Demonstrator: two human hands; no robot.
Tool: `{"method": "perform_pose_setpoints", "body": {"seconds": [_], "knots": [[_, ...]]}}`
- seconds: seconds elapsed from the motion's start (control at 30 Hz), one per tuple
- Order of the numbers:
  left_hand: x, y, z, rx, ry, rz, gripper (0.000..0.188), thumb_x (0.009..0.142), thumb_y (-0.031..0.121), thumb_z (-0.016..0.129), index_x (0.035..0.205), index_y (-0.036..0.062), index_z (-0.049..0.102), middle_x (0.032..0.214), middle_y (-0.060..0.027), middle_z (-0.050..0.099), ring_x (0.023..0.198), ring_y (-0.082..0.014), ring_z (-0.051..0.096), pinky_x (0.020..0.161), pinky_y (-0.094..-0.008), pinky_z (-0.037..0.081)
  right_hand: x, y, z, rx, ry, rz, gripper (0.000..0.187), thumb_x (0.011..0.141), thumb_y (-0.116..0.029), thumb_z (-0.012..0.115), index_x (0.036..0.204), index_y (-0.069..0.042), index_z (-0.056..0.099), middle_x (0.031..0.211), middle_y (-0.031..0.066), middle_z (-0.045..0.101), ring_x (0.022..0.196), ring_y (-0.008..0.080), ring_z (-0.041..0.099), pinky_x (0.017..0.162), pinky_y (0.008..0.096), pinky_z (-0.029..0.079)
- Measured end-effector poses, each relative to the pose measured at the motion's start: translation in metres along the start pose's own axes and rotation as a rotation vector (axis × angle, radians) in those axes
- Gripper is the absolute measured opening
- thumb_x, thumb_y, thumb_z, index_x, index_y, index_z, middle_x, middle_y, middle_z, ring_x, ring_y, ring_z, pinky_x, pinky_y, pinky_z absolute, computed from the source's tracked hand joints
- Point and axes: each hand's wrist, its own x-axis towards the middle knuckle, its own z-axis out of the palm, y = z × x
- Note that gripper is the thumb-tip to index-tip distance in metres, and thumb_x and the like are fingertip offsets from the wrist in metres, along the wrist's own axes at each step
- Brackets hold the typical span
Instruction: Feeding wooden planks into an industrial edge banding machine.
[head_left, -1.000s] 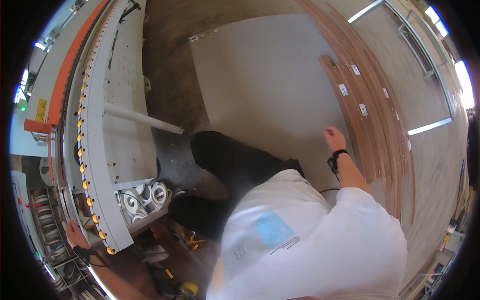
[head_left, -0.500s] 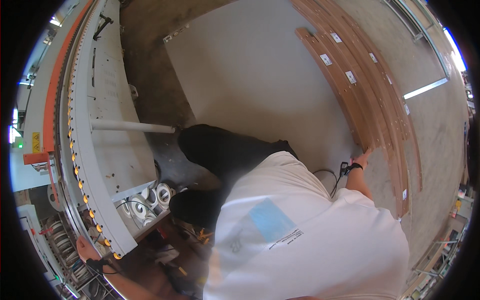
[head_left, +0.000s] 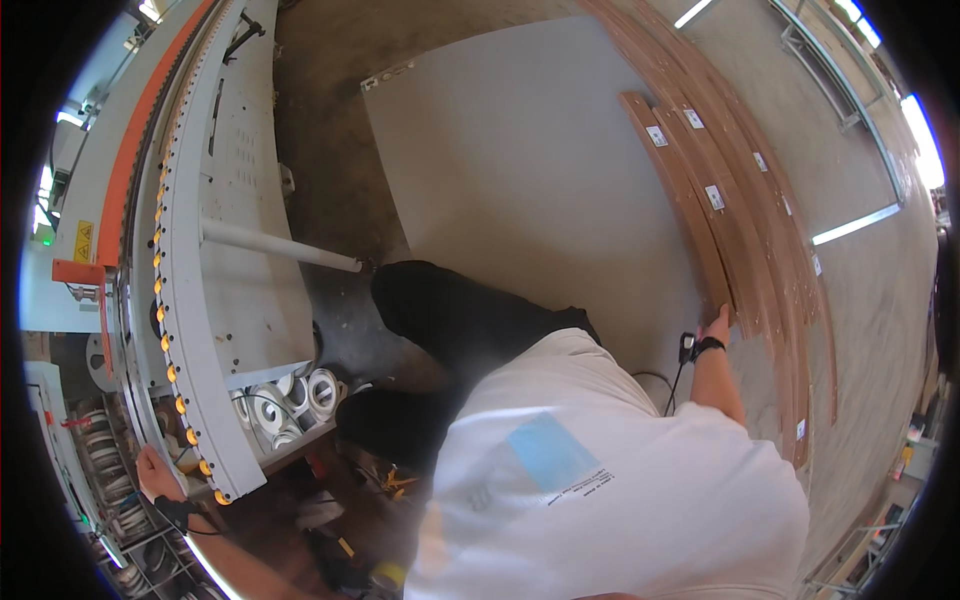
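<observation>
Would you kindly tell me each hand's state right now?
Left hand: beside the grey machine; grip can't be told.
Right hand: at the end of a brown board; grip can't be told.

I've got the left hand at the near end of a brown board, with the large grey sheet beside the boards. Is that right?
Wrong hand: the head view shows the right hand at the near end of a brown board, with the large grey sheet beside the boards.
</observation>
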Motion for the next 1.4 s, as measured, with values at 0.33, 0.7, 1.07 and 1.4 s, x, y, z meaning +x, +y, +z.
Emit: {"method": "perform_pose_setpoints", "body": {"seconds": [0.33, 0.7, 1.07, 1.4], "knots": [[-0.001, 0.004, 0.011, 0.0, 0.068, 0.021, 0.041, 0.112, 0.04, 0.055, 0.113, 0.0036, 0.074, 0.098, -0.0178, 0.076, 0.091, -0.0387, 0.074, 0.08, -0.0435, 0.056, -0.03, -0.023, 0.008, -1.019, 0.075, -0.674, 0.104, 0.078, -0.062, 0.086, 0.154, 0.0, 0.052, 0.146, 0.0244, 0.065, 0.138, 0.039, 0.06, 0.111, 0.0465, 0.048], [-0.008, 0.007, -0.004, 0.033, 0.051, -0.02, 0.04, 0.112, 0.041, 0.053, 0.112, 0.0056, 0.073, 0.1, -0.0159, 0.078, 0.09, -0.0357, 0.075, 0.08, -0.0441, 0.057, -0.115, -0.079, 0.152, -1.361, -0.16, -0.712, 0.11, 0.078, -0.05, 0.087, 0.162, -0.002, 0.035, 0.148, 0.0247, 0.063, 0.136, 0.0388, 0.063, 0.113, 0.0483, 0.052], [-0.006, 0.014, -0.005, 0.014, -0.017, -0.076, 0.039, 0.112, 0.039, 0.053, 0.111, 0.0024, 0.068, 0.097, -0.021, 0.071, 0.089, -0.0429, 0.069, 0.079, -0.0451, 0.054, -0.135, -0.07, 0.148, -1.426, -0.12, -0.804, 0.079, 0.085, -0.039, 0.082, 0.147, -0.005, 0.048, 0.13, 0.0235, 0.073, 0.123, 0.0404, 0.07, 0.103, 0.0506, 0.057], [-0.005, 0.018, -0.004, 0.086, -0.041, -0.042, 0.039, 0.112, 0.04, 0.053, 0.109, 0.0063, 0.072, 0.096, -0.0184, 0.074, 0.089, -0.0406, 0.072, 0.078, -0.0448, 0.054, -0.161, -0.022, 0.152, -1.445, -0.354, -1.103, 0.08, 0.084, -0.038, 0.084, 0.15, -0.011, 0.048, 0.134, 0.02, 0.071, 0.121, 0.0397, 0.07, 0.1, 0.0505, 0.057]]}}
